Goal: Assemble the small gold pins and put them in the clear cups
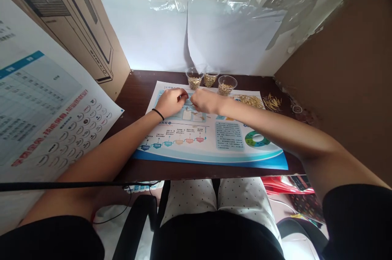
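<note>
My left hand (171,102), with a black band on the wrist, is over the upper left of a printed sheet (211,139). Its thumb and fingertips come together in a pinch; what they hold, if anything, is too small to make out. Just to its right, my right hand (204,101) is closed, knuckles up, its fingertips hidden. A few thin slivers (200,117) lie on the paper below it. Behind the hands stand clear plastic cups, a left one (194,81), a back one (210,79) and a right one (227,87), each holding small gold-coloured pieces.
A pile of thin gold-coloured pieces (251,101) lies on the sheet's right corner, and another (272,102) on the dark table (137,88). A cardboard box (76,19) and a hanging printed page (55,100) flank the left; a brown panel (339,80) borders the right.
</note>
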The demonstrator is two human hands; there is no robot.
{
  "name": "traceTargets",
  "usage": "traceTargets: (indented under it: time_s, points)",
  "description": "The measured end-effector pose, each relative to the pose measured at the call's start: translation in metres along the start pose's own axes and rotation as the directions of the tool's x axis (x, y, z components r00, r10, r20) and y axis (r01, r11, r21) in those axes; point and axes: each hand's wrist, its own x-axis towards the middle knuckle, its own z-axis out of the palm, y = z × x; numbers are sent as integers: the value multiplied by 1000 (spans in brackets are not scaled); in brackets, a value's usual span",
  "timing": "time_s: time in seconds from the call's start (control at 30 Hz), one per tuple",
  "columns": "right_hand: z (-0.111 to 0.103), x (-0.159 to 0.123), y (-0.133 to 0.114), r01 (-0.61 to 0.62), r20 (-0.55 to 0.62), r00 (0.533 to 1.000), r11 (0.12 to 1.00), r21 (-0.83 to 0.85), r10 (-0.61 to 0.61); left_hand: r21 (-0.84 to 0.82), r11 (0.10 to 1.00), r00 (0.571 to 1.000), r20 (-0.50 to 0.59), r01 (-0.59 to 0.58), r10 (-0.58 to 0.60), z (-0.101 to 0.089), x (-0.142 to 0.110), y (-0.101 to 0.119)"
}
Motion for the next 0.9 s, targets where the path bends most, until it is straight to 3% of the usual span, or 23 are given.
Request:
traceTargets:
  time_s: [0.27,0.4,0.47,0.53,0.6,0.67,0.8,0.9]
  points:
    - [-2,4,-13,-41,-24,999,999,3,41,36,999,999,44,-14,13,0,1,-1]
    - [-6,0,-7,-181,46,984,951,251,175,12,999,999,37,-32,32,1,0,-2]
    - [-6,-4,4,-254,146,967,827,501,208,-10,999,998,37,-50,50,1,-1,-2]
    - [-7,-9,18,-286,200,958,645,708,205,-30,998,998,35,-59,60,1,-1,-2]
    - [-13,-12,33,-275,194,959,498,822,209,-42,997,998,36,-58,60,1,-2,-2]
    - [-26,-13,46,-232,129,958,430,872,254,-36,998,998,48,-49,51,1,-2,-1]
    - [-59,-4,58,-194,-20,909,465,864,417,-3,1000,996,80,-30,30,0,-2,0]
    - [-72,9,54,-286,-29,887,597,749,461,2,999,995,97,-33,33,-1,-3,0]
